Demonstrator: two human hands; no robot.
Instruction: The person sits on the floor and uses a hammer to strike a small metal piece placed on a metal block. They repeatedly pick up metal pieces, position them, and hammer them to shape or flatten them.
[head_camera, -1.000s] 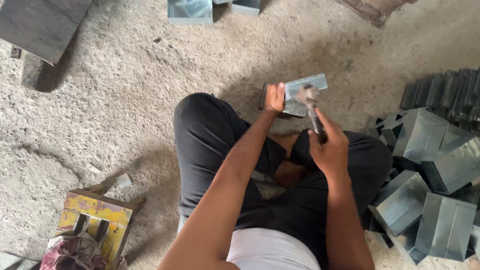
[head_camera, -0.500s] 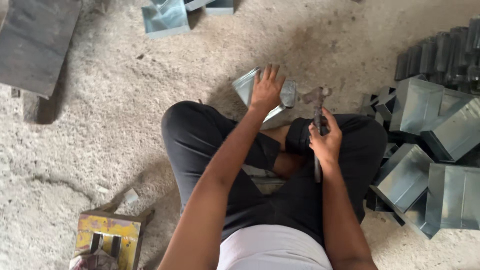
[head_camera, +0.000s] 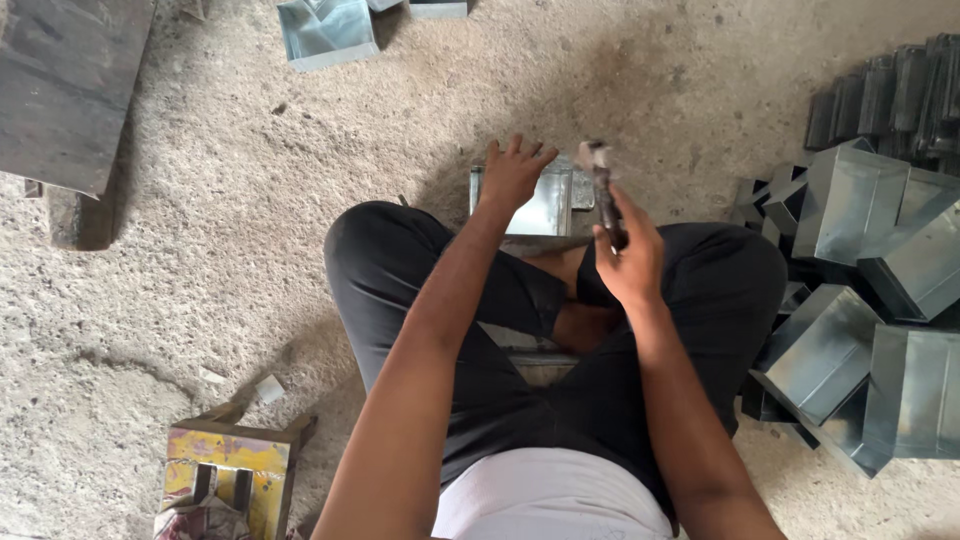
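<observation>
L hand (head_camera: 515, 172) flat on metal piece (head_camera: 545, 205); R hand (head_camera: 630, 262) grips hammer (head_camera: 603, 185) (raised).

yellow printed box (head_camera: 228, 470), lower left, on the floor

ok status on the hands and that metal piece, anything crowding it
Left hand flat on the sheet-metal piece. Right hand grips a hammer, head raised over it. Folded metal boxes piled to the right, apart.
</observation>
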